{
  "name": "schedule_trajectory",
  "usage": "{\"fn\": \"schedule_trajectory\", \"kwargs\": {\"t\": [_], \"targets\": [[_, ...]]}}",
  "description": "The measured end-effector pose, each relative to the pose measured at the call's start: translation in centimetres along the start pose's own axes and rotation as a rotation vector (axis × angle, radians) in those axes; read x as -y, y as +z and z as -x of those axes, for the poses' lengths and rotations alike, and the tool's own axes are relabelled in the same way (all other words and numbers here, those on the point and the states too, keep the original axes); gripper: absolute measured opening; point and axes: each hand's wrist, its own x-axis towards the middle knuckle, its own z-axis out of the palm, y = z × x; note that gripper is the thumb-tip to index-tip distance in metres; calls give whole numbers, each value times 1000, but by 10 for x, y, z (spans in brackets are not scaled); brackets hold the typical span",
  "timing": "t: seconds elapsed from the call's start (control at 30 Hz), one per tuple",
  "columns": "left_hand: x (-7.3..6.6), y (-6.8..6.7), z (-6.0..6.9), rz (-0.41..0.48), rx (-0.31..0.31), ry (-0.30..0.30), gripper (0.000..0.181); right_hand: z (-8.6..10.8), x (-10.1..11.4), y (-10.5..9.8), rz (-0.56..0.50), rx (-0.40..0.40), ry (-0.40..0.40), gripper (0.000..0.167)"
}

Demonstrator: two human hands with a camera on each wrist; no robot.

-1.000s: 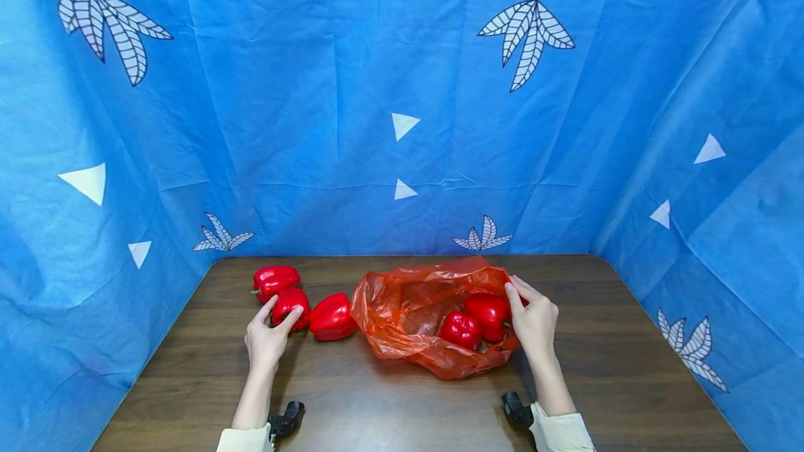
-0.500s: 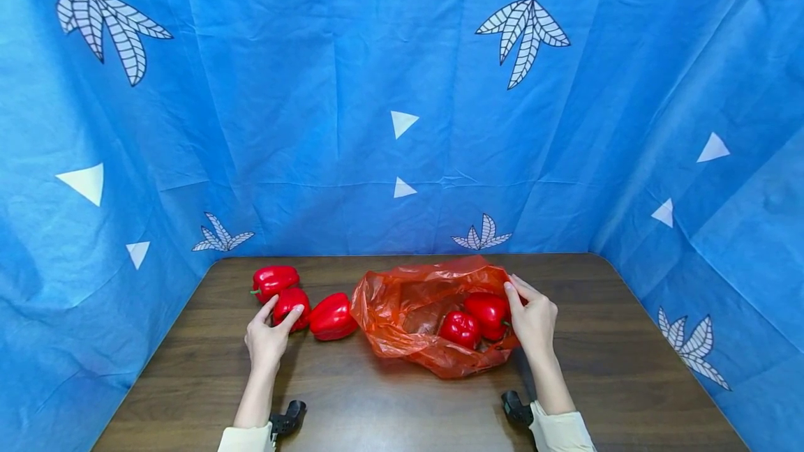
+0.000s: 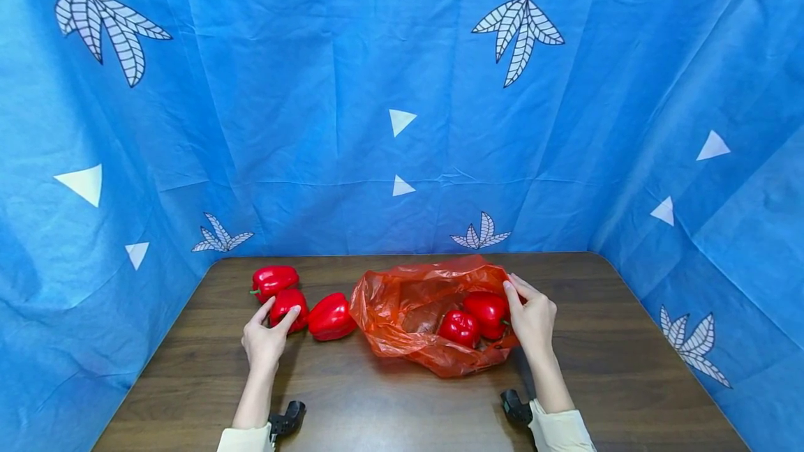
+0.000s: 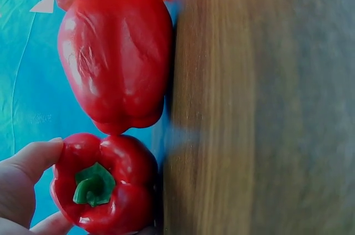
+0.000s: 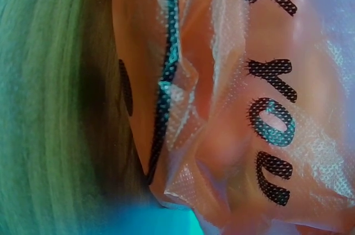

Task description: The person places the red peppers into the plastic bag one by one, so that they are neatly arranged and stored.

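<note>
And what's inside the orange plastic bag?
I see one red pepper and, behind it to the right, another red pepper. The front folds of the orange plastic bag cover the bottom, so I can't tell whether anything lies underneath.

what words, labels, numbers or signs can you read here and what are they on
"YOU": black capitals on the orange-red plastic bag, right wrist view.
"K": same bag, just before "YOU", at the picture's edge; anything before it is cut off.
Black stripe and dark mark on the bag: not readable as text.
Faint marks on the blue cloth, left wrist view: too small to read.
</note>
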Motion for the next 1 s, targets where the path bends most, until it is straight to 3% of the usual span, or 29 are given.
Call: {"fn": "schedule_trajectory", "kwargs": {"t": [0.37,0.63,0.83,1.0], "targets": [[-10,-5,2,36,-64,10,70,-1,0,-1,-1,6,10,29],[-33,-9,11,112,-67,25,72,-1,0,-1,-2,5,6,29],[-63,-7,30,217,-3,73,69,-2,-1,-2,-3,-2,-7,28],[-85,5,50,290,88,137,62,-2,-2,-2,-2,-7,-20,28]]}}
